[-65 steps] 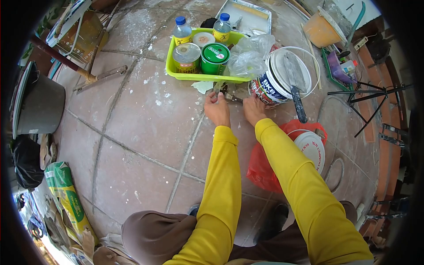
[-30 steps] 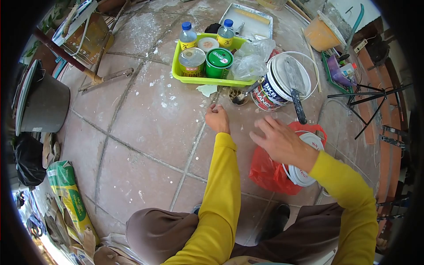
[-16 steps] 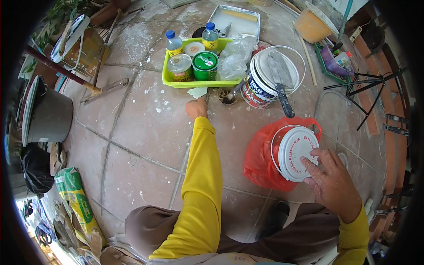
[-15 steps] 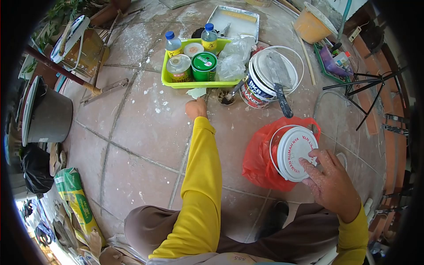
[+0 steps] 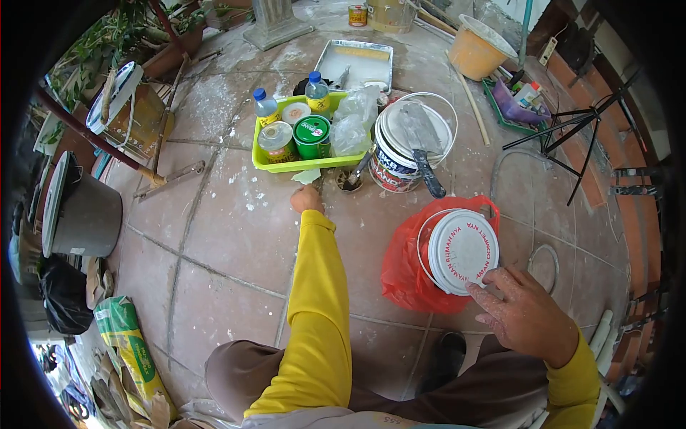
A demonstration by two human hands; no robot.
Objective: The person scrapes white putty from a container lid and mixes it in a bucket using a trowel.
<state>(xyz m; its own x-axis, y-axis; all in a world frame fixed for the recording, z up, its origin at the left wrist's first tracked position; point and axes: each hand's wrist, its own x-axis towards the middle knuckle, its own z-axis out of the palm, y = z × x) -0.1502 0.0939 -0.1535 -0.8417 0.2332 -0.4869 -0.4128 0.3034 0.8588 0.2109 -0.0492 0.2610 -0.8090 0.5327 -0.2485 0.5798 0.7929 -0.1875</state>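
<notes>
My left hand (image 5: 306, 200) reaches forward over the tiles, its fingers closed on a pale green scrap of sheet (image 5: 306, 175). Right beyond the scrap is the near rim of a lime-green tray (image 5: 286, 167). The tray holds a green can (image 5: 312, 136), other cans, two blue-capped bottles (image 5: 317, 89) and a clear plastic bag (image 5: 354, 129). My right hand (image 5: 525, 311) is open with its fingers apart, fingertips at the near right edge of a white lidded bucket (image 5: 463, 250). Red plastic bag (image 5: 404, 261) surrounds that bucket.
A paint bucket (image 5: 393, 168) has a putty knife (image 5: 421, 143) on its lid. Beside it stands a small pot with a brush (image 5: 349, 180). Farther off are a roller tray (image 5: 350, 68), an orange bucket (image 5: 482, 50) and a black tripod (image 5: 564, 136). A grey bin (image 5: 86, 207) stands left.
The view has tilted up, so the floor things sit lower and farther left. My right hand has slid back from the lid's face to its edge. My left hand still holds the scrap.
</notes>
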